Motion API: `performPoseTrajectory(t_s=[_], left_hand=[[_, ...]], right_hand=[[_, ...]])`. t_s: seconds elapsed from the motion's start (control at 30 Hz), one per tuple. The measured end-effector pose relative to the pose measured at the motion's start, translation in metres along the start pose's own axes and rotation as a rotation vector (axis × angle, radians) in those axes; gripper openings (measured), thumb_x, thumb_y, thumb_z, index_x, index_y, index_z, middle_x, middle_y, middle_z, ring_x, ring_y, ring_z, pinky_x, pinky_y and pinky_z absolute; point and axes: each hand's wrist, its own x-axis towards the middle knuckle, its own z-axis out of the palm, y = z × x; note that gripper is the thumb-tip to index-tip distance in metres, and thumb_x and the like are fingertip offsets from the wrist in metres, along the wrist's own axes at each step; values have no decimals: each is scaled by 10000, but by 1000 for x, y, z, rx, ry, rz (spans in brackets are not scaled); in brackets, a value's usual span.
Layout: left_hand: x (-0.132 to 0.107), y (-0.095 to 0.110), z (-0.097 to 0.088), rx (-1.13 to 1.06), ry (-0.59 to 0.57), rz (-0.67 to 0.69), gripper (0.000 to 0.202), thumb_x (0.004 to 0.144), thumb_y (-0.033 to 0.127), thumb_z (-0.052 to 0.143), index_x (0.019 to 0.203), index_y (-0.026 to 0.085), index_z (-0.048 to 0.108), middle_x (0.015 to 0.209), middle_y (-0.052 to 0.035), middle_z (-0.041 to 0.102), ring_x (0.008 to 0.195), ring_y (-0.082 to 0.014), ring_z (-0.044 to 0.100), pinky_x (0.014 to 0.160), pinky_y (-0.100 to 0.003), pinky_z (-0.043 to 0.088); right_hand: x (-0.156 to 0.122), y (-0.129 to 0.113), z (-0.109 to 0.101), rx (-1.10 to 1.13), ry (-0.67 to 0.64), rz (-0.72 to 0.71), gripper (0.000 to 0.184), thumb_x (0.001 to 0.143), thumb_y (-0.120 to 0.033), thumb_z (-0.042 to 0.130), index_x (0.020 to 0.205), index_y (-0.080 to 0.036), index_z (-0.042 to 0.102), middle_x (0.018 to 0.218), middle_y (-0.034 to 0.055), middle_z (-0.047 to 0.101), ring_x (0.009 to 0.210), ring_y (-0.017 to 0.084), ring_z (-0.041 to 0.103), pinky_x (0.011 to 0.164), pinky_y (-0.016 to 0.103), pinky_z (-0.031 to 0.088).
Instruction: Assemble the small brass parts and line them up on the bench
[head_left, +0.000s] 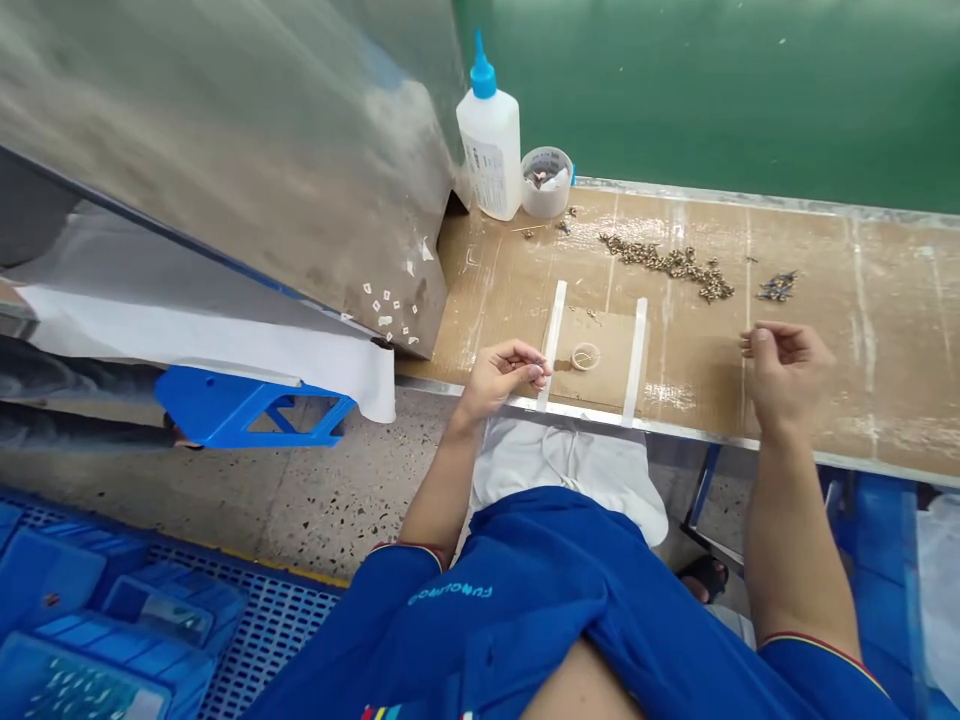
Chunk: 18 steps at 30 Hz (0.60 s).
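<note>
Pinching a tiny dark piece in the left hand, with thumb and fingertips nearly meeting, probably for fine control. Curling the right hand above the bench, with thumb close to forefinger; too blurred to tell whether gripping anything. Between the two, set with a shallow, clear, round cup on a squarish brown cardboard pad; fixed under white tape strips, likely against sliding. Behind the right hand, gathered into a small cluster of dark-and-brassy pieces; farther left, spread as a long heap of brass-coloured metal parts, seemingly for easy reach. At the back, stood with a white, blue-capped plastic bottle beside a cloudy round tub, perhaps to spare working space. Underneath, covered in shiny brown sheeting along a metal-edged bench. Beyond, bordered by a flat green surface; leftward, by a grey metal cabinet, speckled floor and blue plastic crates.
</note>
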Motion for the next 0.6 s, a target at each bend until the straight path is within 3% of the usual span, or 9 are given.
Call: performPoseTrajectory(t_s=[0.03,0.1,0.17,0.23,0.37,0.47,0.6], left_hand=[[2,-2,2,-5,-2,-6,420,651,446,929,811,120,718,753,-57,751,591,-104,665,601,-229,583],[5,-7,5,4,-5,-17,396,663,441,922,803,125,727,756,-53,747,591,-97,653,600,-222,570],[7,-12,8,54,-17,-17,349,679,407,914,798,128,742,768,-52,742,617,-97,652,612,-216,563],[7,-15,9,128,-41,-5,286,697,356,900,798,131,755,783,-53,737,673,-106,665,648,-214,568],[5,-16,6,232,-121,14,193,760,297,847,820,134,763,819,-60,733,747,-117,680,706,-216,573],[5,-16,4,257,-156,26,199,794,315,826,833,131,760,829,-65,728,759,-117,682,708,-208,568],[8,-16,3,247,-172,15,275,809,391,823,842,128,752,823,-68,717,746,-119,675,682,-205,561]], right_hand=[[-16,-6,5,21,-116,-69,105,769,-268,837,765,-209,751,676,74,726,559,130,665,551,262,534],[-51,-18,20,40,-367,-121,266,824,-446,791,947,-213,752,803,71,756,681,165,716,630,304,590],[-81,-27,39,58,-551,-112,340,851,-491,755,1049,-216,731,884,61,762,769,179,731,713,341,623],[-101,-32,58,91,-642,-70,350,859,-487,744,1078,-216,720,888,54,761,772,180,728,725,345,625],[-116,-36,80,108,-621,-80,201,898,-404,704,983,-225,741,871,50,743,767,185,708,692,341,600],[-115,-42,84,44,-560,-243,113,921,-321,675,888,-243,749,871,45,704,810,186,679,677,330,563],[-108,-49,92,-49,-593,-454,114,940,-272,639,880,-249,734,988,62,679,929,205,664,767,368,560]])
